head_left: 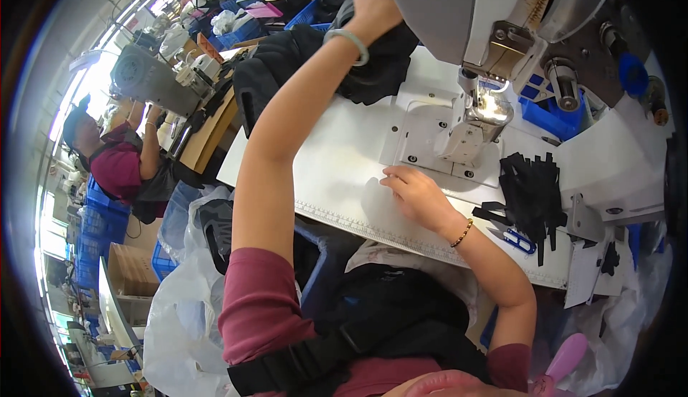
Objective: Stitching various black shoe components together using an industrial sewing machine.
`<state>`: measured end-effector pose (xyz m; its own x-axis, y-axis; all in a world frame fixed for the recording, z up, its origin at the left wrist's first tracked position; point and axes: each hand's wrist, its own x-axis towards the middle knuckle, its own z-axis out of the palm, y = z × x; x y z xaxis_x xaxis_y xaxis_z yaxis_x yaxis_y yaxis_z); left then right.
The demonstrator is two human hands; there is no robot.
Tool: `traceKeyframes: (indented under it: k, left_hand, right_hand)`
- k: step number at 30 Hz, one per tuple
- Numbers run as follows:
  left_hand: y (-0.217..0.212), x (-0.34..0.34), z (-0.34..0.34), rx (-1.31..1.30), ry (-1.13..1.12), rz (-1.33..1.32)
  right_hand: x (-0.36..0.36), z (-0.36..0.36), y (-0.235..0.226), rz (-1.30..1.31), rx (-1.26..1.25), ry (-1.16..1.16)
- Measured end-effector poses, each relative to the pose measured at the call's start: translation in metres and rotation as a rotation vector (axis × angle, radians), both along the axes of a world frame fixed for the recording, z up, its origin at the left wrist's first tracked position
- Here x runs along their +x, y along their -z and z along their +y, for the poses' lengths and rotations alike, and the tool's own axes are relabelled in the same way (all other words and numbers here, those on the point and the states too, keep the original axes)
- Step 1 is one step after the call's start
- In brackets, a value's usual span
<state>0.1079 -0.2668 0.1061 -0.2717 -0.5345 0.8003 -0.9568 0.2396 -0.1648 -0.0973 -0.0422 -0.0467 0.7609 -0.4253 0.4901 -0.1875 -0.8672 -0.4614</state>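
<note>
At the far side, my left hand (374,11) reaches over a heap of black fabric pieces (383,71) beside the sewing machine head (437,10). Its fingers are partly hidden, so I cannot make out whether they grip the cloth. My right hand (419,198) rests at the white work surface (333,160), in front of the machine's presser foot area (466,135). Its fingers are slightly bent and apart, with nothing visible in them. To its right lies a bundle of black strips (532,193), with blue thread snips (519,241) just below.
A printed ruler strip (401,241) runs along the table's near edge. A blue tray (552,116) sits behind the strips. Clear plastic bags (183,318) hang at the lower left. Further left, another person (118,160) works at a sewing machine (150,78).
</note>
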Motion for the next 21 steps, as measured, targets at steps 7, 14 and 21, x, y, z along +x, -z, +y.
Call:
traceKeyframes:
  k: [7, 14, 21]
  left_hand:
    - [-0.029, 0.045, 0.096, 0.018, 0.166, 0.627]
    - [-0.01, 0.048, 0.163, -0.09, 0.495, 0.931]
    - [0.023, 0.035, 0.18, -0.272, 0.437, 0.937]
  right_hand:
    - [0.01, -0.004, -0.003, -0.129, 0.153, 0.0]
    - [0.075, -0.044, -0.05, -0.892, 1.017, 0.277]
    - [0.122, -0.171, -0.082, -1.298, 0.993, 0.355]
